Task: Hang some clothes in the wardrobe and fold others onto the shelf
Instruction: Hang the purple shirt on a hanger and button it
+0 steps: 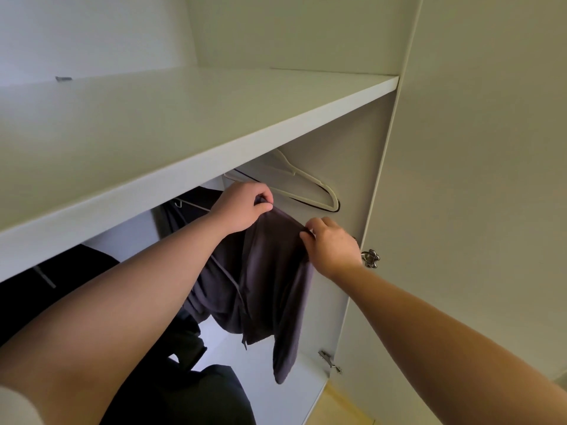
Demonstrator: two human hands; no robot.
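Hanging was judged partly done: dark clothes [184, 216] were seen already hung left of centre, under the shelf [184, 124], while folding was judged still ahead. The grey zip top [270, 271] was held at centre frame, its upper edge pinched by the left hand [242, 210] and the right hand [333, 248], with the cloth draped below and between them.

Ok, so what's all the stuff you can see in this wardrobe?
shelf: one, white, across the top
jacket: one, dark grey, hangs below the shelf
hangers: at least two, white and black, bare, right of the jacket
black clothes: count unclear, left and bottom
hinges: two, silver, right side
floor: wooden, bottom right
left hand: one, pinches the jacket's top
right hand: one, pinches the jacket's top, further right
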